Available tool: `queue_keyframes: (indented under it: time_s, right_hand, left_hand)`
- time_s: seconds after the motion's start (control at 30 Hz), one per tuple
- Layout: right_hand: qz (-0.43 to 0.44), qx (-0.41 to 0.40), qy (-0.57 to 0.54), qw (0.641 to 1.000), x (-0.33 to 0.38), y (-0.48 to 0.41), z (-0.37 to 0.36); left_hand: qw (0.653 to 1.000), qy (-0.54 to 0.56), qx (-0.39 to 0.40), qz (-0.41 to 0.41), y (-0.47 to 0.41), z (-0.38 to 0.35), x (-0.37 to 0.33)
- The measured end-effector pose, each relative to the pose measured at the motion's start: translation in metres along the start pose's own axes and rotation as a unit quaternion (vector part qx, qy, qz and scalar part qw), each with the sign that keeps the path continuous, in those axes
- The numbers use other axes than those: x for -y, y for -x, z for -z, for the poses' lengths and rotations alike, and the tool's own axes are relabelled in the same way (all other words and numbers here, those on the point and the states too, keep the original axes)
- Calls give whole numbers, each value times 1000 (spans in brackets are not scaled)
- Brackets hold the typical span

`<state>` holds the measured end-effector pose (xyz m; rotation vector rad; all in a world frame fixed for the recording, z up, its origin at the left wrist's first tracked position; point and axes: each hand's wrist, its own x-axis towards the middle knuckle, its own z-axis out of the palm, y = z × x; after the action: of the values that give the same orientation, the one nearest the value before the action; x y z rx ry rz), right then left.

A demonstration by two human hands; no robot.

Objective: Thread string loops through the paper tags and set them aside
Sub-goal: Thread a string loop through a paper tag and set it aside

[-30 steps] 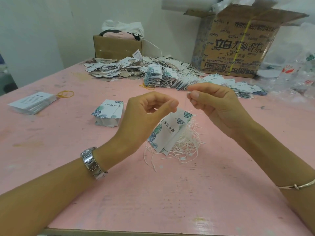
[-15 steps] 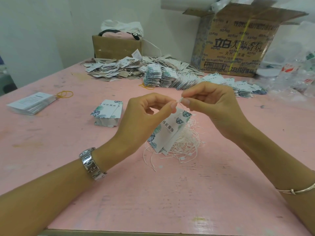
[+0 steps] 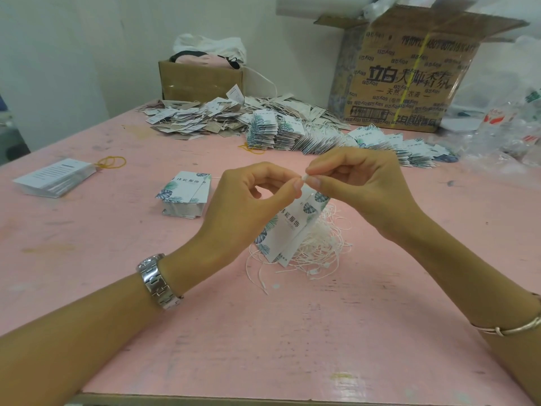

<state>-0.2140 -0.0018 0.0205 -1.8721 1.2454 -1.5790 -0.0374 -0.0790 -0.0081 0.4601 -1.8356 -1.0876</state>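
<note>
Left hand (image 3: 248, 206) pinched the paper tag (image 3: 288, 230) by its top; at three o'clock, right hand (image 3: 360, 189) pinched the string end (image 3: 305, 177).

Pink table (image 3: 292, 332) fills the view, its paint scuffed and worn pale in patches, with a bare wooden edge (image 3: 263, 399) along the near side. Behind it, plain white walls (image 3: 73, 54) meet in a corner (image 3: 122, 54) at back left. The light is flat and even, with no hard shadows. At the back of the table sits a small open cardboard box (image 3: 199, 80), a white plastic bag (image 3: 210, 45) heaped on top. Far right stands a big printed cardboard box (image 3: 409, 83), flaps up, a yellow strap (image 3: 409, 80) round it — crumpled clear plastic bags (image 3: 512, 136) just beside it. Off the left edge there's a dark patch (image 3: 11, 142) below table height, possibly floor — too little shows to tell.
</note>
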Motion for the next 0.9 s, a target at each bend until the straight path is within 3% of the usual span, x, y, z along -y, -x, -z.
queue_keyframes:
  time_s: [0.7, 0.9]
  right_hand:
    - [-18, 7, -30, 999, 2, 1, -2]
    - [46, 0, 83, 995, 2, 3, -6]
  left_hand:
    - [999, -39, 8, -32, 0, 2, 0]
    - [998, -51, -10, -22, 1, 1, 3]
